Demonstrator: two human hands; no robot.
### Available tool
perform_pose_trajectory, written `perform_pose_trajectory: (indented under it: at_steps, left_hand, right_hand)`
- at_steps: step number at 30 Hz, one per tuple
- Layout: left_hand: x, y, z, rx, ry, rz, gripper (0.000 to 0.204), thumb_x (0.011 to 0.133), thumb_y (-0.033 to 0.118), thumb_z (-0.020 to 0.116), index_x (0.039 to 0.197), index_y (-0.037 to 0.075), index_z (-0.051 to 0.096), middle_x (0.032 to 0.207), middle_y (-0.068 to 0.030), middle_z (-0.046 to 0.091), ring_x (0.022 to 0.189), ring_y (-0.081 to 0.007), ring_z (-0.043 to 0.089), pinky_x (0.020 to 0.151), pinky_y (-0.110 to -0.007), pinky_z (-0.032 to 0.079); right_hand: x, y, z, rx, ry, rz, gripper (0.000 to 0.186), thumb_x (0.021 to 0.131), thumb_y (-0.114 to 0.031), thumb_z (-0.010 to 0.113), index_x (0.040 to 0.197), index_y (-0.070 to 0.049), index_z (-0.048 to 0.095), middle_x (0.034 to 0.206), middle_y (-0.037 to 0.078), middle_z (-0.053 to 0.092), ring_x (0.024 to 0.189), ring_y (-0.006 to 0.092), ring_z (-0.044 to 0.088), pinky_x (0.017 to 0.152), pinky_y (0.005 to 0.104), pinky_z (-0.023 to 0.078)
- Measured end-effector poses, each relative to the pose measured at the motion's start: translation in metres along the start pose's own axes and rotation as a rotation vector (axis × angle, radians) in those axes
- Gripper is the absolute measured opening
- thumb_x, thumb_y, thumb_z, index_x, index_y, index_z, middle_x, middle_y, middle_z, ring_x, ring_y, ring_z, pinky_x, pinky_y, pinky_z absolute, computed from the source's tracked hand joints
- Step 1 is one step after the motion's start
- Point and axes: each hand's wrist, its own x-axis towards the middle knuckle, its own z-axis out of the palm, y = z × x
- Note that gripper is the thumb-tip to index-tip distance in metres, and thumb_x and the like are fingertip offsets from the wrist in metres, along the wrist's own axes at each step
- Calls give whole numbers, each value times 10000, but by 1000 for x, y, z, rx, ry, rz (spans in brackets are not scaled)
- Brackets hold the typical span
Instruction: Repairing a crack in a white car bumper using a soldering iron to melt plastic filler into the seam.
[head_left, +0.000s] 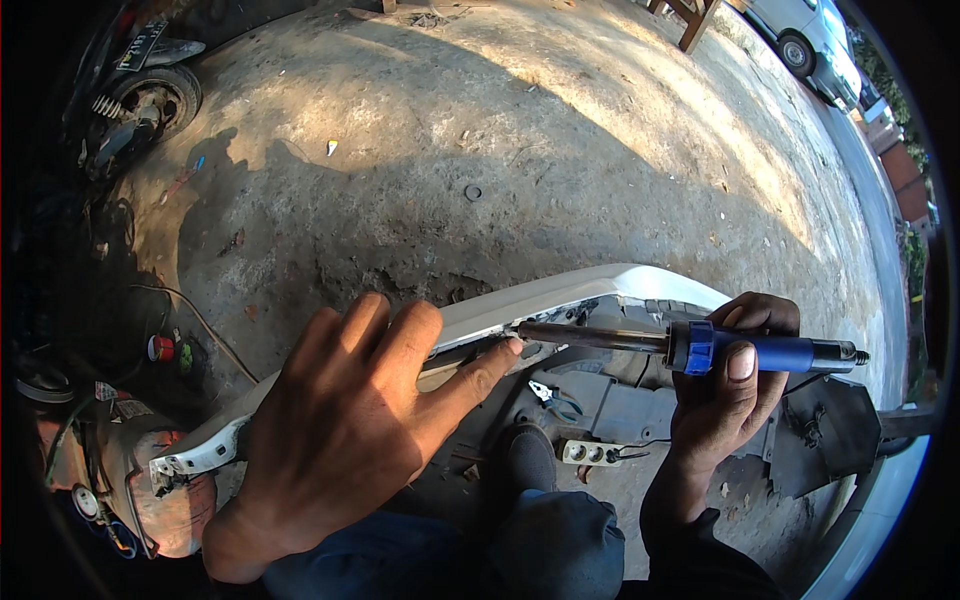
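My right hand (pixel 735 385) is wrapped round the blue handle of a soldering iron (pixel 600 337), its thumb lying along the grip. The iron's metal barrel lies almost level, and its tip meets the inner edge of a long white car bumper (pixel 560 292). My left hand (pixel 365 410) is over the bumper, fingers bent across its rim. One outstretched digit presses beside the iron's tip. The left fingertips on the far side are hidden, as is whatever small piece lies under that digit.
Between my legs and the bumper are pliers (pixel 556 400) and a white power strip (pixel 590 453) with a plug in it. A dark plastic panel (pixel 825 435) lies right. An orange-red tank (pixel 170 495) with a gauge stands at left. A motorcycle wheel (pixel 160 100) and a parked car (pixel 800 45) are farther off.
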Motion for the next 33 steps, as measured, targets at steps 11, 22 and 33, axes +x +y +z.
perform_pose_trajectory:
  at_steps: [11,22,33]
  left_hand:
    - [0,3,-3,1,3,6,599,808,147,816,1373,327,729,821,-54,419,756,-247,503,674,-389,492]
    - [2,2,0,-11,9,18,635,773,138,831,1373,318,730,824,-56,430,759,-250,506,677,-394,486]
    - [-2,4,-8,17,8,2,625,777,142,833,1368,319,733,820,-50,425,756,-242,502,675,-386,484]
  right_hand:
    - [-1,-3,-2,4,-7,48,468,988,-401,718,1114,-1,508,981,98,538,825,130,534,693,253,451]
    - [6,7,-16,366,143,126,399,968,-322,730,1111,-46,479,985,88,482,881,133,521,565,159,481]
    - [-9,7,-17,419,142,61,488,992,-229,757,1329,15,502,1284,221,648,733,81,629,529,182,518]
